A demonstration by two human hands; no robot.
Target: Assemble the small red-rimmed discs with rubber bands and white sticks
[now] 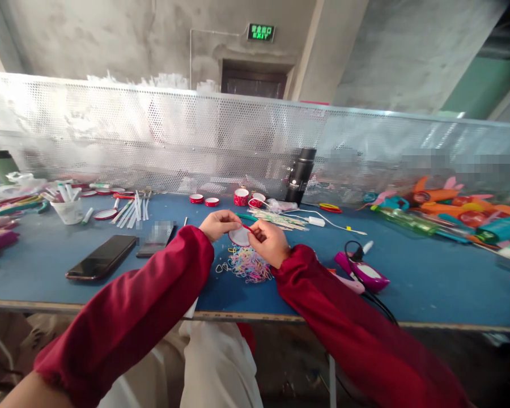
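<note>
Out over the table, my left hand (219,225) pinches the upper left edge of a small round white disc with a red rim (239,237). My right hand (270,241) grips the same disc at its right edge, thumb and fingers closed on it. The disc is tilted, its white face turned toward me. Just below it lies a loose pile of small pastel rubber bands (251,265). Some green item (247,217) shows just behind the disc; its kind is unclear. Thin pale sticks (280,219) lie beyond my right hand.
Two phones, one black (104,258), lie left, near a white cup of pens (67,209). Red round boxes (241,197) and a black bottle (301,175) stand by the perforated metal screen (174,136). A purple device (362,272) with a cable sits right, before colourful inflatables (467,215).
</note>
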